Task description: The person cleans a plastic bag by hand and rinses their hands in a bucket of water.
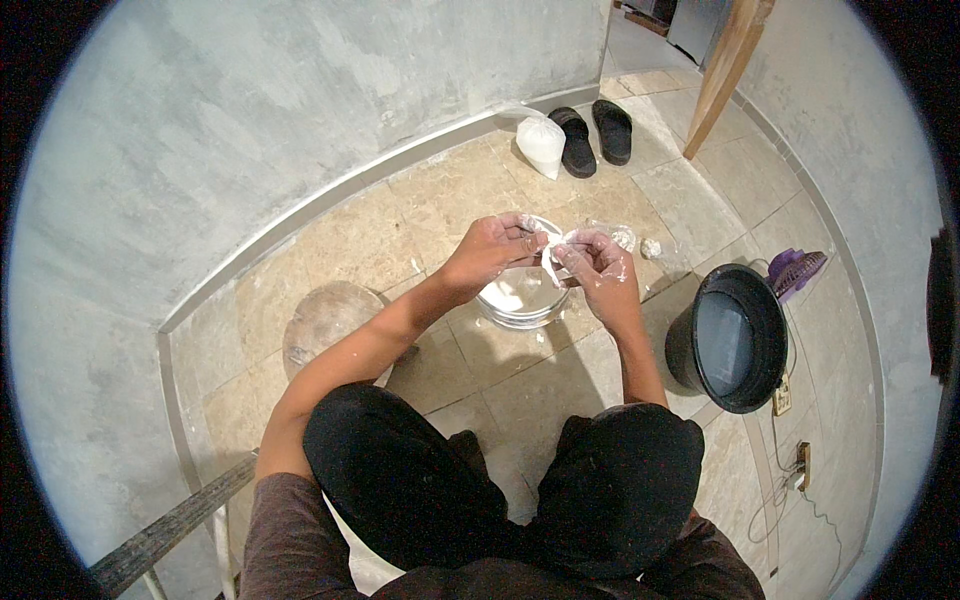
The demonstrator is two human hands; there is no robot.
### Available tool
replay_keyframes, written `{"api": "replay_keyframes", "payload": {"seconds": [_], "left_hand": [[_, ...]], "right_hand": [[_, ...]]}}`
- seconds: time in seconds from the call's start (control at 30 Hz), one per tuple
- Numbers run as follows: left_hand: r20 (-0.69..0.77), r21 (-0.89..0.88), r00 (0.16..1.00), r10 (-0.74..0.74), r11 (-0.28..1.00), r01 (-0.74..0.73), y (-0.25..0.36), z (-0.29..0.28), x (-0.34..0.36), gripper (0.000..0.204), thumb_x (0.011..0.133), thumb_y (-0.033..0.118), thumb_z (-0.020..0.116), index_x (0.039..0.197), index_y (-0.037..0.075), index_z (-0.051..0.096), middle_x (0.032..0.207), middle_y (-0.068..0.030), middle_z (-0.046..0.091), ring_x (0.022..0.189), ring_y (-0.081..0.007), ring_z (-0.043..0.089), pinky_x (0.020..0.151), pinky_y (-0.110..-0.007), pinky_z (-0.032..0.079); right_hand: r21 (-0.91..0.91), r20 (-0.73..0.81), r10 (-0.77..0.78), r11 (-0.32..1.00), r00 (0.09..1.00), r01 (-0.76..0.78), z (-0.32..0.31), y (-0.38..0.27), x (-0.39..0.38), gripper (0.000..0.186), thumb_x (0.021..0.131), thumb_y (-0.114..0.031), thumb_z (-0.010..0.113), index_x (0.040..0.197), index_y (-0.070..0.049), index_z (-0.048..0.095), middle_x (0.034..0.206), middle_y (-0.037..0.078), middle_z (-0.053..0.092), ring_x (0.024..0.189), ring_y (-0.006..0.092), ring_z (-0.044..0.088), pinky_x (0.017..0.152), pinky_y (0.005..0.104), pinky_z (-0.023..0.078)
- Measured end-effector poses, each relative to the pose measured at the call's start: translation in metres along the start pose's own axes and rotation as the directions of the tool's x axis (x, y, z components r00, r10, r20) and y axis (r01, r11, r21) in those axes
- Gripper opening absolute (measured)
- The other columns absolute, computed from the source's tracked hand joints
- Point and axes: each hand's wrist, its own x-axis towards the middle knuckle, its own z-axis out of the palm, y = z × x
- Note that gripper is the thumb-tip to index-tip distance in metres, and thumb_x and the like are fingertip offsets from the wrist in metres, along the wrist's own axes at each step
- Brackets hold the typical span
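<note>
Both hands meet above a round metallic-looking bowl (522, 320) on the tiled floor, which has white material inside. My left hand (490, 252) is closed, with its fingertips pinching a soft white dough-like piece (551, 262). My right hand (603, 272) grips the same piece from the other side, thumb against fingers. White residue coats the fingers of both hands. Just beyond my right hand, white lumps (651, 248) lie on the floor near some clear plastic. Part of the bowl is hidden behind the hands.
A black bucket (680, 345) of cloudy liquid stands at right, beside a purple slatted object (796, 272). A round wooden piece (325, 320) sits at left. A tied bag of white material (541, 147) and black slippers (613, 132) are by the far wall. Cords (775, 490) trail right.
</note>
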Motion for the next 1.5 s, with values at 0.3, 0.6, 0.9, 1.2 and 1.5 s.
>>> {"api": "replay_keyframes", "payload": {"seconds": [0.3, 0.6, 0.9, 1.2, 1.5], "left_hand": [[-0.120, 0.292, 0.991, -0.050, 0.953, 0.083, 0.008, 0.008, -0.002, 0.027, 0.085, 0.010, 0.068, 0.103, -0.008, 0.057, 0.092, -0.0131, 0.067, 0.081, -0.0159, 0.065, 0.073, -0.027, 0.056], [-0.097, 0.783, 0.930, 0.354, 0.604, -0.149, 0.008, 0.015, 0.000, 0.026, 0.080, -0.001, 0.064, 0.102, -0.007, 0.054, 0.082, -0.0094, 0.064, 0.072, -0.0144, 0.063, 0.062, -0.025, 0.054], [-0.116, 0.253, 0.993, -0.014, 0.967, 0.043, 0.009, 0.005, 0.000, 0.028, 0.085, 0.011, 0.067, 0.105, -0.005, 0.055, 0.094, -0.0104, 0.064, 0.083, -0.0157, 0.064, 0.072, -0.027, 0.057], [-0.082, 0.395, 0.994, 0.071, 0.918, -0.033, 0.003, 0.003, 0.002, 0.022, 0.082, 0.004, 0.066, 0.099, -0.004, 0.056, 0.092, -0.0102, 0.064, 0.081, -0.0142, 0.063, 0.071, -0.027, 0.055], [-0.110, 0.656, 0.957, 0.269, 0.743, -0.133, 0.002, 0.016, 0.002, 0.026, 0.080, 0.003, 0.067, 0.101, -0.004, 0.053, 0.090, -0.0067, 0.060, 0.085, -0.0121, 0.060, 0.074, -0.025, 0.052]], "right_hand": [[-0.205, -0.060, -0.094, 0.976, 0.994, 0.080, -0.003, 0.012, -0.001, 0.012, 0.081, -0.007, 0.066, 0.077, 0.000, 0.058, 0.064, 0.005, 0.061, 0.056, 0.0085, 0.056, 0.049, 0.0242, 0.044], [-0.241, -0.129, -0.137, 0.965, 0.982, 0.103, -0.002, 0.013, -0.006, 0.018, 0.081, -0.008, 0.066, 0.070, -0.001, 0.054, 0.059, 0.005, 0.058, 0.052, 0.0080, 0.054, 0.048, 0.0238, 0.042], [-0.081, -0.117, -0.065, 0.995, 0.991, 0.056, 0.001, 0.014, 0.000, 0.015, 0.087, -0.010, 0.062, 0.080, -0.001, 0.052, 0.066, 0.005, 0.059, 0.056, 0.0087, 0.056, 0.051, 0.0231, 0.047], [0.015, -0.022, -0.039, 0.999, 0.999, 0.039, 0.007, 0.023, 0.000, 0.012, 0.087, -0.006, 0.061, 0.082, -0.002, 0.051, 0.068, 0.005, 0.058, 0.058, 0.0086, 0.055, 0.052, 0.0230, 0.046], [-0.060, -0.147, -0.146, 0.988, 0.978, 0.139, 0.010, 0.026, -0.001, 0.014, 0.087, -0.007, 0.061, 0.081, -0.002, 0.051, 0.066, 0.004, 0.057, 0.059, 0.0081, 0.055, 0.053, 0.0237, 0.045]]}}
